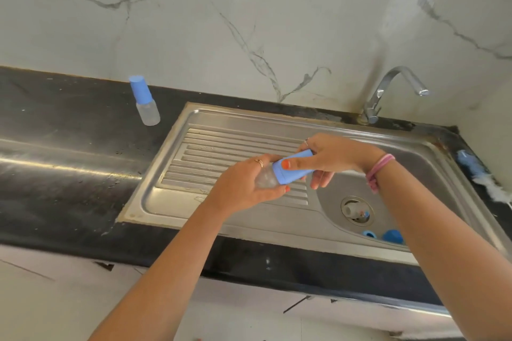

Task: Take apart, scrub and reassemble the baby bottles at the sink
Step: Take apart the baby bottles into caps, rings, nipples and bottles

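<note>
Over the ribbed drainboard I hold a small baby bottle lying on its side. My left hand (243,185) grips its clear body (267,178). My right hand (332,158) grips its blue cap (293,171), thumb on top. A second bottle (145,101) with a blue cap stands upright on the black counter at the left. Down in the sink basin lie a blue ring (369,234) and a blue cap (393,236), with a clear bottle part (352,209) at the drain.
The steel sink (194,119) is set in a black counter (55,147) below a marble wall. A chrome tap (388,91) stands at the back right. A blue-handled bottle brush (479,171) lies on the counter right of the basin.
</note>
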Tool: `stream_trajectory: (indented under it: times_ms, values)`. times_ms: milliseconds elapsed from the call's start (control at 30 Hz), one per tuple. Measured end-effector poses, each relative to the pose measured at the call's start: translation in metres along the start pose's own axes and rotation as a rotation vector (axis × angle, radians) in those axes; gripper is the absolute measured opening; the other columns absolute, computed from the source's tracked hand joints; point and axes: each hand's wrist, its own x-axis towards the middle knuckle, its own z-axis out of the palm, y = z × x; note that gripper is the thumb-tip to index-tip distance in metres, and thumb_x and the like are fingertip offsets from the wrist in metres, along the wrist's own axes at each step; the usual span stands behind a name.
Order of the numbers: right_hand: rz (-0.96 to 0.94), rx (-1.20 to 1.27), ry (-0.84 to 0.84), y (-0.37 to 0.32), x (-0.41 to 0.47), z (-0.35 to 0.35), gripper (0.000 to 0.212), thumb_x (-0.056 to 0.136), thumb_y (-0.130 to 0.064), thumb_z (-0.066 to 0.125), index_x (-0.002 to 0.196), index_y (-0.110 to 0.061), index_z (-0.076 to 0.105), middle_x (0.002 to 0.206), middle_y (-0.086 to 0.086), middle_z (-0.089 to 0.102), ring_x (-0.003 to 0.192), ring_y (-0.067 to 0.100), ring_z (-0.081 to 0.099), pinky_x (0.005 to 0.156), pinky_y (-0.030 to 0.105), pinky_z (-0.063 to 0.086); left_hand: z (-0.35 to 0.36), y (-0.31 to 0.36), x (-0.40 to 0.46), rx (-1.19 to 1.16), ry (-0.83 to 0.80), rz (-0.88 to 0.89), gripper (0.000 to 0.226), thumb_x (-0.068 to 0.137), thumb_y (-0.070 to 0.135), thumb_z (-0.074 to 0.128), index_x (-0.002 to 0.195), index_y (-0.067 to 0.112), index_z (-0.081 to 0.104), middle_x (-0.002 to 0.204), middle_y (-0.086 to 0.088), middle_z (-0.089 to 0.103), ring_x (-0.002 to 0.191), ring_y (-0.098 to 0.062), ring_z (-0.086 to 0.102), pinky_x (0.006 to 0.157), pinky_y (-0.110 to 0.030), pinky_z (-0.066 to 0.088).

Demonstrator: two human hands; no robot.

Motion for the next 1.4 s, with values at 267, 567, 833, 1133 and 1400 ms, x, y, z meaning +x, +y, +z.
stream_trajectory:
  times_ms: [267,567,833,1133,1400]
  values:
    - [-0.425,-0.047,0.125,-0.035,0.036,0.019,0.051,0.076,-0.024,0.083,0.123,-0.028,0.063,0.118,-0.016,0.065,0.107,0.000,0.060,0.094,0.022,0.048,-0.037,-0.040,-0.020,-0.224,-0.021,-0.285,0.069,0.067,0.072,0.061,0.126,0.037,0.052,0.097,0.017,0.065,0.086,-0.001,0.062,0.066,-0.016,0.044]
    - [0.013,-0.109,-0.307,-0.108,0.105,0.048,0.071,0.072,-0.076,0.055,0.106,-0.015,0.068,0.089,0.002,0.075,0.077,0.014,0.074,0.066,0.024,0.059,-0.098,-0.097,-0.052,0.138,-0.020,-0.058,0.056,0.078,0.054,0.069,0.129,0.035,0.054,0.111,0.017,0.065,0.092,-0.001,0.058,0.074,-0.006,0.038]
    - [-0.500,-0.415,0.108,-0.142,0.141,0.077,0.048,0.079,-0.038,0.078,0.123,-0.024,0.065,0.110,-0.003,0.068,0.097,0.018,0.061,0.088,0.033,0.049,-0.144,-0.143,-0.066,-0.012,0.005,-0.277,0.062,0.064,0.072,0.062,0.115,0.037,0.060,0.085,0.018,0.067,0.077,-0.002,0.063,0.065,-0.014,0.047]
    - [-0.358,-0.219,0.232,-0.144,0.155,0.062,0.052,0.069,-0.038,0.084,0.112,-0.030,0.055,0.104,-0.009,0.063,0.092,0.013,0.061,0.079,0.027,0.050,-0.165,-0.173,-0.078,-0.197,0.077,-0.362,0.035,0.066,0.067,0.065,0.097,0.071,0.048,0.097,0.041,0.058,0.092,0.015,0.055,0.061,-0.001,0.043]
    - [-0.259,0.304,-0.026,-0.145,0.168,0.075,0.047,0.074,-0.016,0.082,0.113,-0.026,0.058,0.080,0.005,0.068,0.060,0.013,0.060,0.057,0.021,0.053,-0.165,-0.176,-0.069,-0.026,0.148,-0.230,0.046,0.071,0.060,0.068,0.110,0.054,0.046,0.104,0.034,0.057,0.100,0.008,0.054,0.072,-0.003,0.041]
